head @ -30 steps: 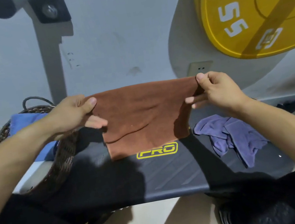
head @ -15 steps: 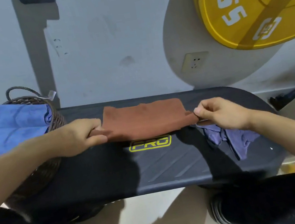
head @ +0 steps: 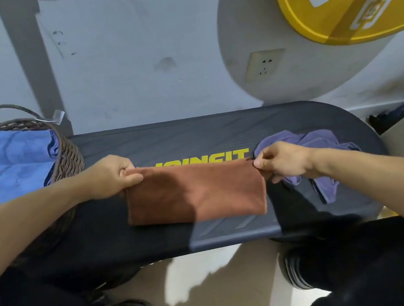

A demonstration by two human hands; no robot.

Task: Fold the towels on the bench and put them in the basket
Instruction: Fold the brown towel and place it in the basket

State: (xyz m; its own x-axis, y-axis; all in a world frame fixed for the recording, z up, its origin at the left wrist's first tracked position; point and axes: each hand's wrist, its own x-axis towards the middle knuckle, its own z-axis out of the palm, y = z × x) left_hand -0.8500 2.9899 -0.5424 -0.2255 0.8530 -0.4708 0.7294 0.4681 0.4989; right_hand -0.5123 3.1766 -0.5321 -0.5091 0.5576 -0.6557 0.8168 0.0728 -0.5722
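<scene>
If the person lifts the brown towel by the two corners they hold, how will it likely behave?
The brown towel is probably floppy: it lies flat, draped to the bench. It seems light, since the left hand and right hand pinch only its far corners. Lifted that way, the fold would likely fall open; the crumpled purple towel suggests similar limp cloth.

The dark table (head: 218, 128) carries a folded brown towel (head: 197, 196) between the left hand (head: 112, 178) and right hand (head: 285, 162), and a crumpled purple towel (head: 320, 142) lies under and beyond the right hand.
</scene>
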